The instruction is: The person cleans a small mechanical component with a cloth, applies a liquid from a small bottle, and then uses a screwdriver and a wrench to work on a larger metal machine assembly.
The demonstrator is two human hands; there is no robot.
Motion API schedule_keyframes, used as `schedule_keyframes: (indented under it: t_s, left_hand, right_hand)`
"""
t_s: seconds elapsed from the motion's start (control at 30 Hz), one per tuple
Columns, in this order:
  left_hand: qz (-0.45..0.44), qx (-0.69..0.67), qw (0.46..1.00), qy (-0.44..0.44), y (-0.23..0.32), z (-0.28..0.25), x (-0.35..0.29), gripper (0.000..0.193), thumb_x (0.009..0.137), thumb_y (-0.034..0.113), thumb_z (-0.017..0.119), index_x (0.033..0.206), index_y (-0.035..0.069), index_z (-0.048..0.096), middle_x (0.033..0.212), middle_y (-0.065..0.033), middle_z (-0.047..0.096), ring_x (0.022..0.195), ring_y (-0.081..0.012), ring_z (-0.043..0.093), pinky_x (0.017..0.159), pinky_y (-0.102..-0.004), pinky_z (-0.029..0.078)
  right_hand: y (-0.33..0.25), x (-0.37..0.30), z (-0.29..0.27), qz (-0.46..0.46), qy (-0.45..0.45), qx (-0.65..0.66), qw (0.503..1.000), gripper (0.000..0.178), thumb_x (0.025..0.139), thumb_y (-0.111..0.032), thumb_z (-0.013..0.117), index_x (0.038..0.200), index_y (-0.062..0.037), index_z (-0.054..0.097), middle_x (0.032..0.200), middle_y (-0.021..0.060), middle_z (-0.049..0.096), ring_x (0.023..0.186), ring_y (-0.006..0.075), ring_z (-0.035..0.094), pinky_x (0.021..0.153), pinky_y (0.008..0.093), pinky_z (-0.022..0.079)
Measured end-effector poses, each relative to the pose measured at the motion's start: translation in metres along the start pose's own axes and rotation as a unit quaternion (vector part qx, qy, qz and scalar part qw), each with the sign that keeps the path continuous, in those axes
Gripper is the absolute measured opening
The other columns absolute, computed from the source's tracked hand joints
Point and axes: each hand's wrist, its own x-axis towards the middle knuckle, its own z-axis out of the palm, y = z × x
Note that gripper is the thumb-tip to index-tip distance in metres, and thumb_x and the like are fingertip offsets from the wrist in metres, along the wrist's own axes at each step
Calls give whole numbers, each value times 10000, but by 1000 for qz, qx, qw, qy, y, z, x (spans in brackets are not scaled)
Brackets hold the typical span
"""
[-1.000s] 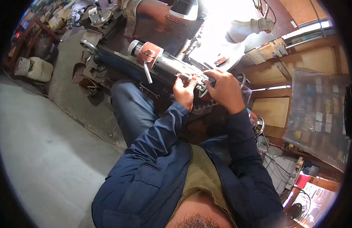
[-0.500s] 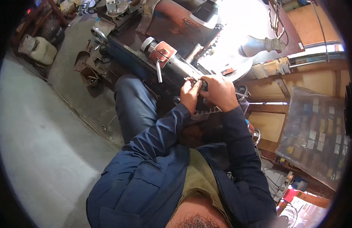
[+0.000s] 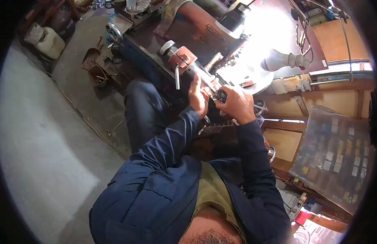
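A bright metal cylinder [image 3: 203,76] runs down to the right from a red clamp block [image 3: 183,57] with a bent lever handle [image 3: 177,78]. My left hand [image 3: 199,97] lies along the near side of the cylinder, with one digit stretched toward the clamp and the other fingers loosely bent and apart. At the cylinder's lower right end, my right hand [image 3: 238,105] is closed on a small dark metal piece [image 3: 221,96]. The fingers partly cover this piece, so its exact kind does not show.
A lamp [image 3: 284,60] stands beyond my right hand amid strong glare. A handwheel [image 3: 114,32] sits at the machine's far left. A clear plastic sheet with pockets [image 3: 335,158] hangs at right. A white jug [image 3: 49,42] stands on the floor.
My left hand has loosened from its pinch beside the right hand and stretched toward the clamp. My right hand stays at the cylinder's end. The whole view has shifted slightly.
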Motion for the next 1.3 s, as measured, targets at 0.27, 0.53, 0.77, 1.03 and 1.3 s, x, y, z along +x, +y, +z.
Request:
schedule_keyframes:
  t_s: [0.27, 0.53, 0.77, 1.03, 1.3]
  left_hand:
    - [-75, -15, 996, 37, 3, 37, -5, 904, 968, 720, 361, 1457, -34, 265, 1251, -228, 537, 1154, -349, 598, 1003, -479, 500]
    - [-11, -10, 999, 47, -13, 35, -1, 805, 939, 721, 460, 1380, 60, 335, 1122, -208, 605, 923, -294, 697, 766, -419, 594]
    - [1, -48, 995, 86, -19, 35, 1, 648, 964, 677, 473, 1195, 73, 440, 949, -145, 635, 723, -204, 645, 646, -364, 583]
    - [-6, -25, 991, 133, -13, 44, -4, 590, 973, 667, 469, 1114, 95, 439, 815, -101, 614, 576, -159, 571, 486, -291, 478]
    - [-3, -33, 994, 101, -17, 41, -3, 585, 969, 684, 454, 1042, 103, 444, 766, -82, 602, 472, -137, 496, 389, -292, 409]
  right_hand:
    - [3, -2, 2, -11, 15, -7, 1000, 359, 712, -364, 759, 976, -125, 718, 850, 111, 719, 856, 309, 704, 727, 435, 553]
    - [8, -2, 7, -27, 37, 0, 999, 348, 694, -351, 795, 970, -150, 725, 841, 99, 715, 790, 290, 703, 700, 407, 546]
    - [9, -4, 4, -37, 48, 27, 998, 400, 729, -370, 784, 1052, -154, 688, 851, 112, 716, 803, 300, 710, 689, 416, 557]
    - [5, 6, -50, -26, 160, 93, 982, 471, 755, -357, 859, 1113, -109, 678, 845, 94, 729, 666, 221, 707, 605, 360, 537]
    - [-31, 37, -100, -121, 222, 283, 925, 222, 928, -227, 734, 992, -20, 685, 694, -25, 577, 605, 48, 490, 547, 224, 374]
